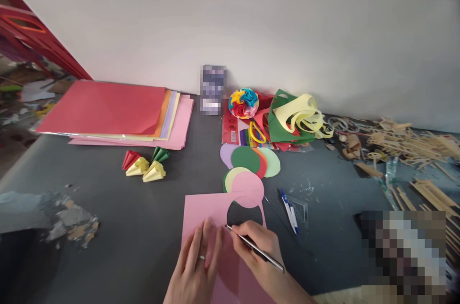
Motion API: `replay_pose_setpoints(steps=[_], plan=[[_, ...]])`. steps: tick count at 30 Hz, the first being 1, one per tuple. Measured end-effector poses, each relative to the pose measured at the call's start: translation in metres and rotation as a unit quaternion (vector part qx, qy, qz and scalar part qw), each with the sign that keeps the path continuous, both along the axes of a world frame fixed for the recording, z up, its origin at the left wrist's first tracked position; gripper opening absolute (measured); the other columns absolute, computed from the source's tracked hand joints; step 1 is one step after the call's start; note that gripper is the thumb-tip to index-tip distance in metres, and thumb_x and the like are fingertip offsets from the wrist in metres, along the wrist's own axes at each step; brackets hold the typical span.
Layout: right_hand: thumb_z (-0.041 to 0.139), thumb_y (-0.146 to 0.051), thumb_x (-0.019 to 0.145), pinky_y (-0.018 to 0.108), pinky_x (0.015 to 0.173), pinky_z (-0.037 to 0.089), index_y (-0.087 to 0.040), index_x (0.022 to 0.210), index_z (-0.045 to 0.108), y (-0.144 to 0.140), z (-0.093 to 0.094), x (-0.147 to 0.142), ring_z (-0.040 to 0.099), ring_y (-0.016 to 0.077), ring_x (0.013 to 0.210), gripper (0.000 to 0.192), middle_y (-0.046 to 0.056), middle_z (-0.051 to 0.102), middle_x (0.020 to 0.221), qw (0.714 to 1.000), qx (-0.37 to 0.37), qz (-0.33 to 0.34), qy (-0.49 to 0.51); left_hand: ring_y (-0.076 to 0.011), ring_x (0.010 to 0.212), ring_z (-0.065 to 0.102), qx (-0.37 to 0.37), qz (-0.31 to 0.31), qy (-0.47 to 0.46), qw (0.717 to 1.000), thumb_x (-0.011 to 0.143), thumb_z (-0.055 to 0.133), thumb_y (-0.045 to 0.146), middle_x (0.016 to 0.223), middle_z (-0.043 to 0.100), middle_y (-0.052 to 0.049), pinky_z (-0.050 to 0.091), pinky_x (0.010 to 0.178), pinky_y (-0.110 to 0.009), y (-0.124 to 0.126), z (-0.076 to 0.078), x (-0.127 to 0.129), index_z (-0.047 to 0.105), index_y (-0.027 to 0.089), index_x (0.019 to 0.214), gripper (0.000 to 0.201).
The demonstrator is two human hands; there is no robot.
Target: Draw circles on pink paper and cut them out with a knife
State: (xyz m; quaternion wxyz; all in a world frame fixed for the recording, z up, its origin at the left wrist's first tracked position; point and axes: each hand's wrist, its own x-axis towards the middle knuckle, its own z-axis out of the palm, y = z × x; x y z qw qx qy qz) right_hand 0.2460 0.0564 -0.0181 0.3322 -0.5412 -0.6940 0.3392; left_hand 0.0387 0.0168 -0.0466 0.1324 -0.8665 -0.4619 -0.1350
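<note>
Down at the near edge of the dark table (118, 227), the left hand (196, 265) lies flat with fingers spread, palm pressing on a pink paper sheet (204, 210); it grips nothing, and a ring shows on one finger. Just to its right, the right hand (260, 249) is closed around a thin metal tool (255, 248), pen-fashion, with the tip touching the pink sheet close to the left fingertips. A round hole (244, 214) is cut out of the sheet's far right corner, the table showing through it. A pink paper circle (247, 189) lies at the hole's far rim, overlapping a pale yellow circle, and more circles in green, red, lilac and light green (251, 160) lie farther away. Right of the sheet rests a blue-and-white pen (288, 204) on a clear set square. At far left a stack of coloured paper sheets (115, 110) lies by the wall, with small folded paper cones (145, 164) near it.
</note>
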Motion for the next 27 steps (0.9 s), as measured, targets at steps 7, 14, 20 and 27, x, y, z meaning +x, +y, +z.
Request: replay_pose_setpoints(steps=[7,14,20,27], plan=[[0.059,-0.023,0.097,0.021,0.051,0.053,-0.025,0.084,0.072,-0.012,-0.003,-0.006,0.065,0.0112,0.056,0.018,0.001,0.065,0.066,0.999,0.038,-0.036,0.002,-0.0349,0.128,0.066,-0.004,0.007,-0.001,1.000,0.071,0.053,0.019,0.138,0.070,-0.017,0.067,0.090,-0.044,-0.001,0.000,0.005,0.048,0.012,0.151,0.081],[0.059,-0.019,0.096,0.016,0.050,0.054,-0.028,0.090,0.070,-0.021,-0.002,-0.002,0.065,0.0090,0.053,0.016,0.000,0.066,0.065,0.997,0.067,-0.026,0.010,-0.0374,0.126,0.067,-0.011,0.001,-0.004,1.000,0.072,0.055,0.019,0.138,0.069,-0.021,0.067,0.091,-0.045,-0.003,-0.004,0.006,0.035,0.007,0.157,0.089],[0.057,-0.027,0.093,0.023,0.043,0.053,-0.035,0.091,0.070,-0.034,-0.015,-0.008,0.063,0.0139,0.047,0.015,0.002,0.063,0.061,0.998,0.047,-0.046,0.006,-0.0335,0.131,0.064,-0.029,0.024,-0.015,0.999,0.074,0.057,0.016,0.145,0.065,-0.018,0.066,0.093,-0.046,-0.003,-0.005,0.005,0.035,0.019,0.159,0.088],[0.055,-0.032,0.092,0.032,0.046,0.056,-0.037,0.089,0.068,-0.038,-0.019,-0.008,0.065,0.0203,0.051,0.014,0.004,0.064,0.064,0.998,0.017,-0.068,0.004,-0.0339,0.127,0.066,-0.042,0.027,-0.025,0.998,0.074,0.061,0.018,0.143,0.066,-0.019,0.065,0.090,-0.047,-0.002,-0.005,0.007,0.048,0.025,0.151,0.079]])
